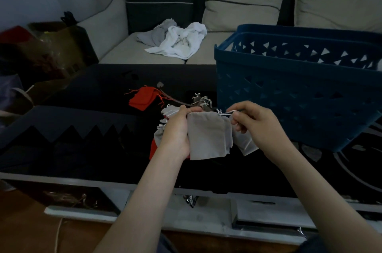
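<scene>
A grey drawstring pouch [207, 137] hangs between both hands above the dark table [86, 128]. My left hand [177, 128] grips its left top edge, with more grey pouches bunched behind it. My right hand [256, 122] pinches the pouch's white drawstring [228, 113], pulled taut to the right, and another grey pouch [246, 143] hangs under that hand. A red pouch edge [153, 149] shows below my left wrist. Red pouches [143, 97] lie farther back on the table, and a few grey ones [201, 100] sit just behind my hands.
A blue plastic basket [299, 91] with triangular holes stands on the table at the right, close to my right hand. Behind is a beige sofa [115, 31] with crumpled white and grey cloths [177, 40]. Bags [51, 50] pile at the left.
</scene>
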`<state>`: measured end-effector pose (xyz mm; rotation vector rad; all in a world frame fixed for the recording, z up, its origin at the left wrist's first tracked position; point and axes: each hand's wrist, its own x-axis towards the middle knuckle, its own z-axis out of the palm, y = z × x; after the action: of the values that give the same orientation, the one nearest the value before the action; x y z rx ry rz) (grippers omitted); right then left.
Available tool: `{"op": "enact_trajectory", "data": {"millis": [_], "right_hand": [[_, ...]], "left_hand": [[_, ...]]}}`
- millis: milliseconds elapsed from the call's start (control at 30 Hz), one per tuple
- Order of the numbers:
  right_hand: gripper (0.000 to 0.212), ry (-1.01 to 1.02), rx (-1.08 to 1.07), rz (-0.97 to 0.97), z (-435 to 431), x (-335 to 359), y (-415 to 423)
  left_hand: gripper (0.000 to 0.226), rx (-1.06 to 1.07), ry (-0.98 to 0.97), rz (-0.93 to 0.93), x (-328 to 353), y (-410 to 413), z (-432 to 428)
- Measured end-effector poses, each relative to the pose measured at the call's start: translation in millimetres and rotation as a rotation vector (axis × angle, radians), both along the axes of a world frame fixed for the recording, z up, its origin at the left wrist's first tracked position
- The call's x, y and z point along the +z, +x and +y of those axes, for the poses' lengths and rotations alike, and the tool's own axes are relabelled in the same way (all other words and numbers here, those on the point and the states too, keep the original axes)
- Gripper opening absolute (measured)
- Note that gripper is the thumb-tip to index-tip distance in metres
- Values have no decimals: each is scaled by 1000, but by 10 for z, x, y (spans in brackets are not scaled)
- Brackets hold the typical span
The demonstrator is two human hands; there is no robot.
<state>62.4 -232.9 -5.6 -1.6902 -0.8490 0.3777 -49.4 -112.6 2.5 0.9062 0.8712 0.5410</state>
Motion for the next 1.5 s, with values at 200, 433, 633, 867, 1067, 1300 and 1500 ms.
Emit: {"op": "enact_trajectory", "data": {"millis": [200, 433, 633, 867, 1067, 1300, 1500], "right_hand": [[19, -26, -41, 4, -28, 3, 106], [29, -124, -223, 55, -73, -77, 348], [24, -68, -155, 24, -91, -1, 340], [15, 51, 208, -22, -133, 251, 91], [17, 138, 249, -101, -53, 264, -66], [11, 179, 88, 29, 29, 240, -53], [22, -70, 295, 123, -23, 148, -57]], "left_hand": [[44, -14, -1, 27, -8, 33, 21], [43, 176, -103, -138, -2, 9, 160], [41, -74, 387, 140, -11, 48, 119], [12, -566, 578, 199, -17, -10, -6], [17, -776, 922, 268, -24, 13, -251], [44, -574, 848, 200, 21, 67, -251], [45, -352, 665, 94, 23, 25, -183]]}}
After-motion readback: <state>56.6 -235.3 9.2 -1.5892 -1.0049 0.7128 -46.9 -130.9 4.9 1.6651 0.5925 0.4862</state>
